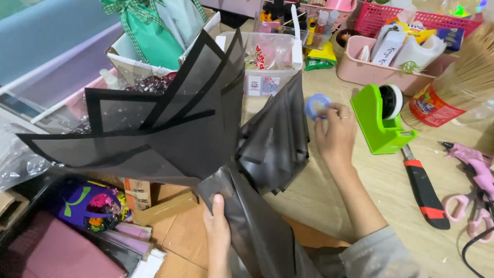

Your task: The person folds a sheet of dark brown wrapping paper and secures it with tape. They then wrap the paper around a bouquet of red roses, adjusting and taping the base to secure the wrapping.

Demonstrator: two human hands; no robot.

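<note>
The black, stiff paper wrapping with darker borders (170,123), folded into a fan of pointed sheets like a bouquet cover, stood over the left half of the wooden table (360,190), with its gathered stem pointing down toward the person. The left hand (217,231) was clenched around this narrow stem, thumb on top, and held the whole wrapping upright.

To the right, the right hand (335,135) was stretched out to a small blue roll of tape (317,106) and pinched its edge with the fingertips; the roll was just beside the fold of the wrapping. Further right stood a green plastic tape dispenser (383,121), then a red and black utility knife (424,193), and a pink glue gun (476,164) near the edge.

In my judgement, the grip on the stem should stay firm and low, so the sheets do not slide apart while only one hand is working with the tape. The tape should go close above the holding fingers.
</note>
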